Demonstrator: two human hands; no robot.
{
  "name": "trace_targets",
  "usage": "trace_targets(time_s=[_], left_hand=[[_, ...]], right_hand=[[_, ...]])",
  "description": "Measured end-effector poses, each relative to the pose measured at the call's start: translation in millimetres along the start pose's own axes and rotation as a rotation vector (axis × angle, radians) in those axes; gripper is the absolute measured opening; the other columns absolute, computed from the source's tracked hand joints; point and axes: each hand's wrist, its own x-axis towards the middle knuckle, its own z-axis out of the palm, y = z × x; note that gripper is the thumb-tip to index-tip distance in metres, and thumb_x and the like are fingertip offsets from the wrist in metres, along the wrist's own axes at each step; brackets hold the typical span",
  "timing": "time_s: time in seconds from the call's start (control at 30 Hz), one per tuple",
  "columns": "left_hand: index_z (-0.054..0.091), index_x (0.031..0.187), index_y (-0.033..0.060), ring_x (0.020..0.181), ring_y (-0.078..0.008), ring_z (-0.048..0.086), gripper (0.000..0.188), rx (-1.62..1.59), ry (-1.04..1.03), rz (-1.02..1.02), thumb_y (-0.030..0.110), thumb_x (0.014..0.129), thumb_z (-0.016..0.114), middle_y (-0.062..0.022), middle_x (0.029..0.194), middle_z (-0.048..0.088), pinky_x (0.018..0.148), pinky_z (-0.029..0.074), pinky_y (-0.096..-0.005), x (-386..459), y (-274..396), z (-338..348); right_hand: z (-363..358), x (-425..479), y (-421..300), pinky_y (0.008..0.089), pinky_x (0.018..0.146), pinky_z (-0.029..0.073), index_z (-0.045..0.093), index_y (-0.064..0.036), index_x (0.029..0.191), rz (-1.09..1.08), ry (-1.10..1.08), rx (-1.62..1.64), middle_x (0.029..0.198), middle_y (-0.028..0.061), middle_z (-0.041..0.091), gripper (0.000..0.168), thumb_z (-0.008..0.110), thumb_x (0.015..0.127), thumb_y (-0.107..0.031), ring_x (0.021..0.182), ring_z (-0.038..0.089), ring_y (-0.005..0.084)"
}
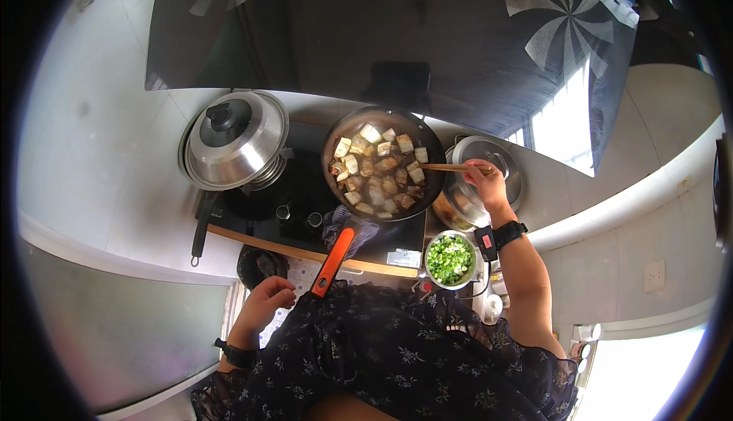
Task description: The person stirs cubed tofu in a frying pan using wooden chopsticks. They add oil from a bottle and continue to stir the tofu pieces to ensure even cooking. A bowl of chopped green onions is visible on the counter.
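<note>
A dark frying pan [383, 218] with an orange handle [333, 262] sits on the black hob, holding browned and pale chunks of food [385, 165] in liquid. My right hand [485, 181] grips a pair of wooden chopsticks [444, 167] whose tips reach the chunks at the pan's right side. Low on the left, my left hand [276, 301] hangs near the pan handle without touching it; its fingers are loosely curled and nothing shows in them. A striped cloth [366, 236] lies under the pan's near edge. Chopped green onions [449, 259] fill a metal bowl [428, 275] to the right.
On the left burner stands a pan with a domed steel lid [240, 149], its black handle [200, 235] pointing towards me. Right of the frying pan are a lidded steel pot [462, 206] and a wall. A dark glossy range hood [343, 31] overhangs the hob's far side.
</note>
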Motion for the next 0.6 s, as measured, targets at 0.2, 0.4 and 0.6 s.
trace_targets(time_s=[0.2,0.4,0.6], left_hand=[[0.059,0.101,0.0025,0.076,-0.0108,0.059,0.013,-0.007,-0.002,-0.001,0.01,0.09,0.06,-0.0028,0.084,0.062,0.071,0.05,-0.0237,-1,5,3],[0.059,0.101,0.0022,0.077,-0.0112,0.059,0.014,-0.011,-0.009,-0.015,0.01,0.09,0.06,-0.0031,0.084,0.062,0.071,0.05,-0.0241,-1,3,3],[0.059,0.101,0.0022,0.077,-0.0115,0.059,0.014,0.025,0.028,-0.02,0.011,0.089,0.06,-0.0031,0.085,0.062,0.072,0.049,-0.024,-7,9,4]], right_hand=[[-6,4,-7,0.027,0.068,0.057,0.065,0.0,0.097,0.09,0.102,0.069,0.086,0.0093,0.067,0.015,0.055,0.089,-0.008,0.076,0.068,0.0173],[-3,27,16,0.0283,0.064,0.057,0.064,0.0,0.098,0.151,0.11,0.04,0.083,0.0101,0.068,0.018,0.053,0.088,-0.01,0.071,0.068,0.0177],[5,43,31,0.0288,0.066,0.057,0.06,0.002,0.103,0.292,0.052,0.179,0.089,0.0116,0.066,0.021,0.052,0.09,-0.013,0.076,0.067,0.0199]])
